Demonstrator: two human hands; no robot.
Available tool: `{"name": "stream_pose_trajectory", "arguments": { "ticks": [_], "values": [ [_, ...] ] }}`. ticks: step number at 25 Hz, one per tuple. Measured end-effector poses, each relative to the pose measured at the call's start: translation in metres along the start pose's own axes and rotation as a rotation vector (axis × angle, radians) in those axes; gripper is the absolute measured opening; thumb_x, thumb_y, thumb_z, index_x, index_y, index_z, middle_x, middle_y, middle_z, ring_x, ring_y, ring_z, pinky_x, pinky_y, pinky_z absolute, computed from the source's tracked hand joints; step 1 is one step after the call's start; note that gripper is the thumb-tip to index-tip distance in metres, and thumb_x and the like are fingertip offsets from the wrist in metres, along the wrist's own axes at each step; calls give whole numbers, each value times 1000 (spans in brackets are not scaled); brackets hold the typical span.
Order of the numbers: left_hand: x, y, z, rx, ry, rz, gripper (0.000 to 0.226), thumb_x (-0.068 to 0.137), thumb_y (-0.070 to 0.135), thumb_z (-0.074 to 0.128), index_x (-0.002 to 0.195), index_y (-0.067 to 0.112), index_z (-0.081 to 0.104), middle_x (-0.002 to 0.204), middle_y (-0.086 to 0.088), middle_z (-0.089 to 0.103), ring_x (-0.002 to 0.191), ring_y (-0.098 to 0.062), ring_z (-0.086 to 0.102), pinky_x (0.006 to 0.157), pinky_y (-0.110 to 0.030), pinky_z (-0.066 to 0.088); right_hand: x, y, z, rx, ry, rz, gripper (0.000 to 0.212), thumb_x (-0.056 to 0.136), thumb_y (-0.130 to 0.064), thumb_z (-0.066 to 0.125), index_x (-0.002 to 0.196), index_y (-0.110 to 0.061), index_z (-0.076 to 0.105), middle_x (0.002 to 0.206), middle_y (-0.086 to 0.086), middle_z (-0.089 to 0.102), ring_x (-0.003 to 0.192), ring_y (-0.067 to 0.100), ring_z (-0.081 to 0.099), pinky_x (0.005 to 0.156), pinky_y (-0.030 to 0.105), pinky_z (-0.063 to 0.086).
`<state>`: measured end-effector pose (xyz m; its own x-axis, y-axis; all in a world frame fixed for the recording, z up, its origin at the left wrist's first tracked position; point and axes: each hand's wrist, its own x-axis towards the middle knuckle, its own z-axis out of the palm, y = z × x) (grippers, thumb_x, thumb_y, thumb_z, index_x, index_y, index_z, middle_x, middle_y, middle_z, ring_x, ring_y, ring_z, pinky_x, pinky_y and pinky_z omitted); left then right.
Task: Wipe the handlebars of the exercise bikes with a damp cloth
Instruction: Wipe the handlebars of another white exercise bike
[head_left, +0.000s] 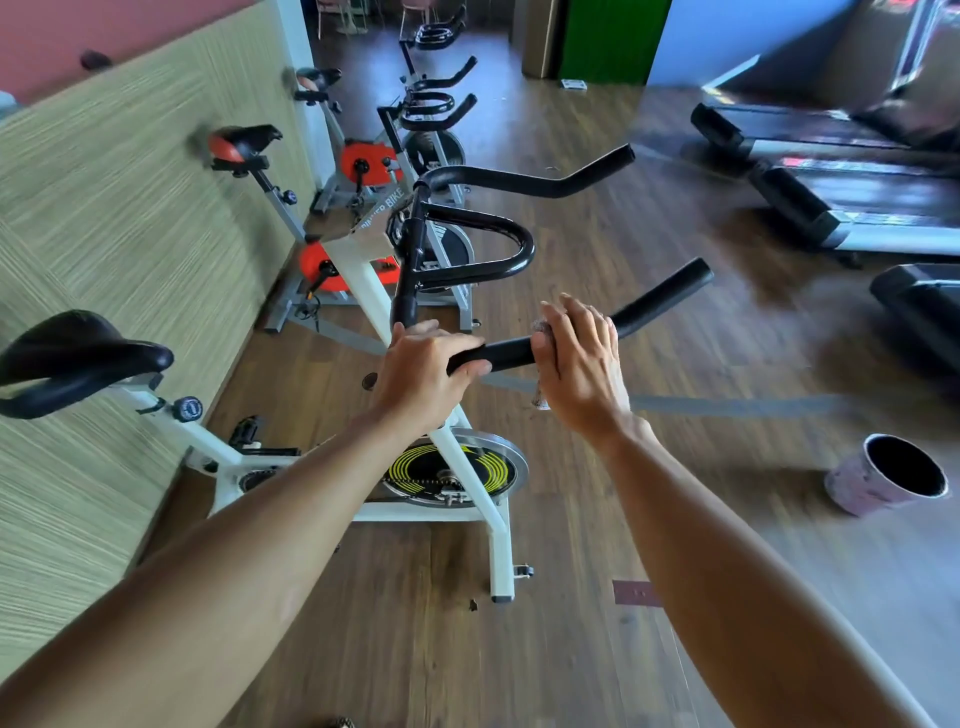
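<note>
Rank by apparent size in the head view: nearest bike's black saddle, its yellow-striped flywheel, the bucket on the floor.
1. Black saddle, though it looks inflated by nearness to the camera.
2. Yellow-striped flywheel, close to the saddle in apparent size; order unsure.
3. Bucket, clearly smallest.

A gym: a row of exercise bikes faces treadmills across a wooden floor.

The nearest white exercise bike's black padded handlebar runs level, then bends upward at its far end, with a small greyish cloth wrapped around its straight section, one corner hanging below.
</note>
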<state>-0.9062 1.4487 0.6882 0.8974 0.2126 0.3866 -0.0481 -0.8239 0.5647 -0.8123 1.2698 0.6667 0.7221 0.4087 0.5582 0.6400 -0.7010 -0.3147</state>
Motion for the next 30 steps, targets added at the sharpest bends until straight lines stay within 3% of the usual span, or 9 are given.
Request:
{"name": "stream_pose_trajectory", "arguments": {
  "ticks": [3, 7, 12, 16, 20, 24, 26, 30],
  "values": [
    [-3, 0, -1, -23, 18, -10, 34, 82, 28, 75, 114, 17, 72, 109, -7, 73, 122, -37, 54, 106, -64, 32, 3, 8, -7, 65, -37, -52, 45, 98, -37, 44, 124, -5, 62, 122, 14, 61, 117, 36, 53, 106, 48, 37],
    [-6, 3, -2, -47, 22, -18, 33, 83, 27, 74, 115, 16, 72, 110, -9, 73, 127, -38, 50, 107, -65, 30, 7, 10, -16, 184, -73, -55, 31, 96, -28, 58, 120, -9, 65, 116, 8, 64, 113, 28, 54, 105, 42, 37],
    [-8, -3, 2, -57, 40, 10, 32, 84, 32, 71, 113, 18, 72, 107, -4, 74, 126, -37, 52, 105, -66, 34, 5, 4, -19, 286, 53, -10, 21, 95, -13, 60, 113, -9, 69, 108, 4, 69, 104, 20, 59, 98, 36, 47],
    [-11, 1, 5, -24, 64, 1, 31, 86, 23, 72, 116, 18, 69, 110, -1, 72, 130, -37, 48, 114, -61, 20, -1, -12, -25, 350, 153, 99, 22, 93, -6, 61, 112, -12, 71, 109, -8, 67, 107, 15, 62, 102, 21, 43],
    [-21, 14, 9, -121, 35, 234, 31, 90, 20, 62, 121, 15, 63, 120, -2, 65, 127, -26, 52, 118, -52, 19, -23, -27, -35, 313, 263, 248, 24, 93, -8, 63, 116, -12, 69, 111, -13, 64, 108, 16, 63, 96, 27, 49],
    [-49, 22, 40, -330, -163, 394, 32, 95, 23, 56, 122, 7, 61, 121, -7, 61, 119, -24, 54, 107, -29, 36, -73, -32, -35, 215, 301, 426, 25, 92, -7, 64, 116, -13, 69, 111, -14, 64, 107, 10, 62, 94, 16, 45],
    [-67, 13, 61, -345, -323, 345, 35, 94, 25, 54, 123, 7, 61, 121, -8, 62, 114, -25, 56, 100, -27, 39, -114, -32, -32, 185, 295, 585, 24, 92, -7, 65, 114, -15, 70, 110, -16, 64, 104, 6, 61, 93, 10, 41],
    [-101, -17, 107, -199, -681, 286, 39, 87, 19, 58, 126, 11, 61, 124, -9, 61, 115, -27, 57, 101, -31, 40, -207, -35, -15, 126, 232, 847, 24, 88, -7, 65, 110, -15, 72, 105, -14, 65, 96, 3, 59, 87, 2, 36]
  ]
}}
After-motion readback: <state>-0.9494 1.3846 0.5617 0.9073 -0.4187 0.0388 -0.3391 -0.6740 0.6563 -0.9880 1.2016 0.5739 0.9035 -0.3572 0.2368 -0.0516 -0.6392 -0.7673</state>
